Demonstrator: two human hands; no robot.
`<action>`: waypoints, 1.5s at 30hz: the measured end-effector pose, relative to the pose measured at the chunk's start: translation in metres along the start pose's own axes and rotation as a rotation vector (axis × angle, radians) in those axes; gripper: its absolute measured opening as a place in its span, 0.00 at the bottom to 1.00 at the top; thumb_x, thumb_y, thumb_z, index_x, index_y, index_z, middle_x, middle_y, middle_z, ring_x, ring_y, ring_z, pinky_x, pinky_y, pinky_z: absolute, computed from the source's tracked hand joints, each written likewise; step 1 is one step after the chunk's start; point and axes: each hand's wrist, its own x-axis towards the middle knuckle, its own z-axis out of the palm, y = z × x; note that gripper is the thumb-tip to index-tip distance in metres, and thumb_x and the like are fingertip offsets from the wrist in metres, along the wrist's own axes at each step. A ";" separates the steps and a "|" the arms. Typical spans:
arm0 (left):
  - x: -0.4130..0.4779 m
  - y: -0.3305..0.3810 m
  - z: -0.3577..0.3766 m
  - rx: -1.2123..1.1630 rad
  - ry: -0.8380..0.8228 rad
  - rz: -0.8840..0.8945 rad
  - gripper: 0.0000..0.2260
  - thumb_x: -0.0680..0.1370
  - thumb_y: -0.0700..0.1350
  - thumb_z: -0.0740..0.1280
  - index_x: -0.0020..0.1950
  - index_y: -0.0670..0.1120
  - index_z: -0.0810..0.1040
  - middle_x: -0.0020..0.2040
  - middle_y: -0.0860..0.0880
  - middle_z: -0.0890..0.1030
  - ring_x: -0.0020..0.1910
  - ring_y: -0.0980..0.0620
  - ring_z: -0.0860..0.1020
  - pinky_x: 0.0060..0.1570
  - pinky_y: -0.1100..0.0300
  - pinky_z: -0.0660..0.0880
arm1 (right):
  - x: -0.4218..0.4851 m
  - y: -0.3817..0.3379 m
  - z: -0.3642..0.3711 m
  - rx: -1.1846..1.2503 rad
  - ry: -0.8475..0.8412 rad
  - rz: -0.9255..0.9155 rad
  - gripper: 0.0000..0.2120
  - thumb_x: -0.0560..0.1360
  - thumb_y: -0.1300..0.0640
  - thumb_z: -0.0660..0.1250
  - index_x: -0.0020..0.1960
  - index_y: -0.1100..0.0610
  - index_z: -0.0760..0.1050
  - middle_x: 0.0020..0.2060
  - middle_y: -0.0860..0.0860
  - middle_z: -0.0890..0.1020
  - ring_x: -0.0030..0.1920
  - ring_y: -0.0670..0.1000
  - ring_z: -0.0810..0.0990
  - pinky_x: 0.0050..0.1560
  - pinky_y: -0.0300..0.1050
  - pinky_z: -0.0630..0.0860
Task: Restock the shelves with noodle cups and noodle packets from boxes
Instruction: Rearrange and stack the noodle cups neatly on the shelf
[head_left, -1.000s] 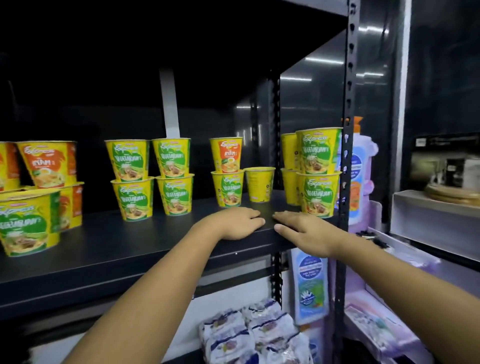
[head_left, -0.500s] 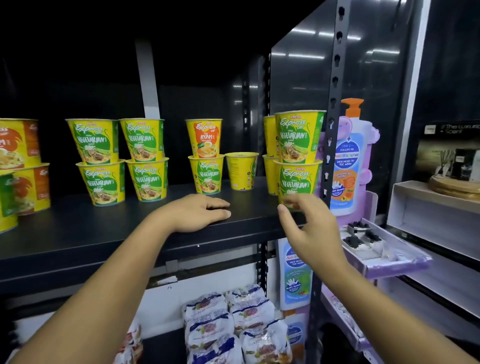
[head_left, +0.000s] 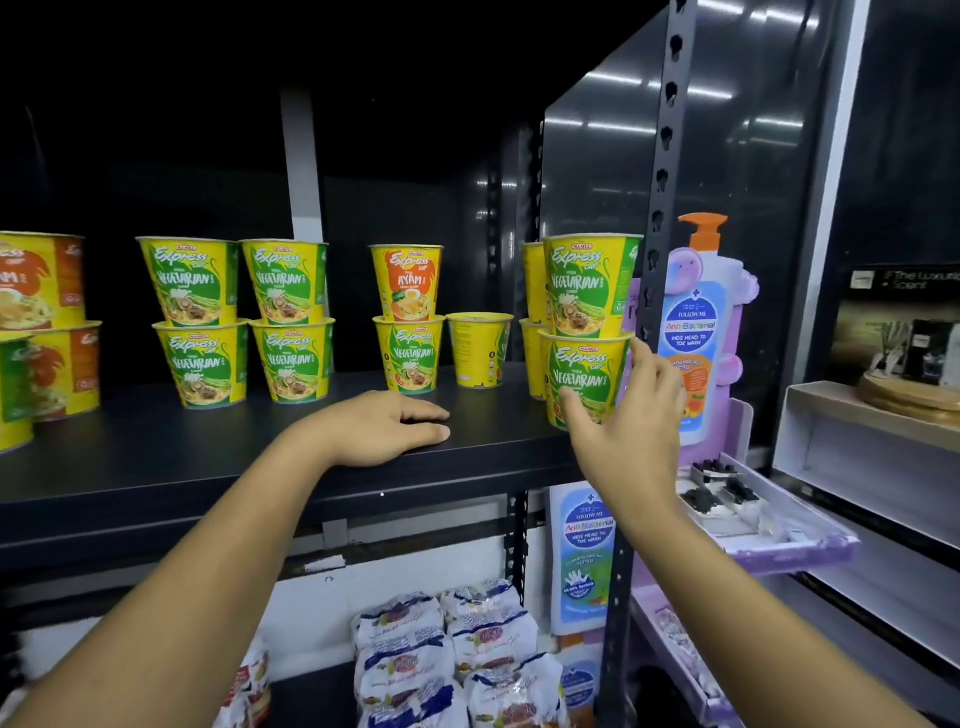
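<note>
Noodle cups (head_left: 587, 382) standing two-high at the right end of the dark shelf (head_left: 208, 467), close beside the perforated upright (head_left: 662, 208); more stacks sitting farther left along the same board, green vegetarian ones (head_left: 200, 364) and an orange chicken one (head_left: 408, 283) on top of a green. Noodle packets (head_left: 447, 660) lying piled on the level below.

Right hand (head_left: 631, 415) reaching up with fingers spread around the lower cup of the right-hand stack, thumb at its front and fingertips at its far side; touching or just short of it, hard to say, and not clamped. Left hand (head_left: 387, 428) resting flat on the shelf front, empty, fingers loosely together.

Probably handling light and a little top-heavy when stacked: thin tapered walls, likely denting under a hard squeeze, smooth printed skin likely slipping in a loose one. Best taking hold around the upper half, just under the rolled rim, where the wall is stiffest. Moving the bottom cup meaning carrying the top one along, so steadying the upper cup seems wise. Purple soap display (head_left: 701, 332) hanging just beyond the upright, near enough to knock.
</note>
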 end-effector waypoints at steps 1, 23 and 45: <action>0.000 0.000 0.000 0.001 0.001 0.000 0.22 0.82 0.63 0.63 0.75 0.61 0.73 0.77 0.59 0.70 0.77 0.54 0.66 0.74 0.55 0.61 | 0.001 -0.001 0.001 0.004 -0.006 -0.001 0.40 0.73 0.46 0.75 0.77 0.57 0.61 0.67 0.56 0.69 0.66 0.58 0.67 0.64 0.56 0.70; -0.004 0.002 -0.002 0.008 0.102 -0.023 0.22 0.81 0.60 0.66 0.73 0.55 0.77 0.74 0.55 0.75 0.73 0.53 0.71 0.66 0.61 0.66 | 0.004 -0.033 0.028 0.186 -0.223 -0.116 0.36 0.71 0.45 0.79 0.73 0.45 0.64 0.65 0.48 0.67 0.61 0.49 0.74 0.57 0.48 0.77; -0.089 -0.088 -0.056 0.003 0.045 -0.255 0.23 0.82 0.63 0.63 0.75 0.56 0.75 0.74 0.57 0.75 0.71 0.54 0.72 0.67 0.59 0.67 | -0.001 -0.154 0.121 0.669 -0.899 0.140 0.46 0.67 0.51 0.83 0.73 0.47 0.56 0.54 0.39 0.76 0.56 0.42 0.78 0.58 0.43 0.77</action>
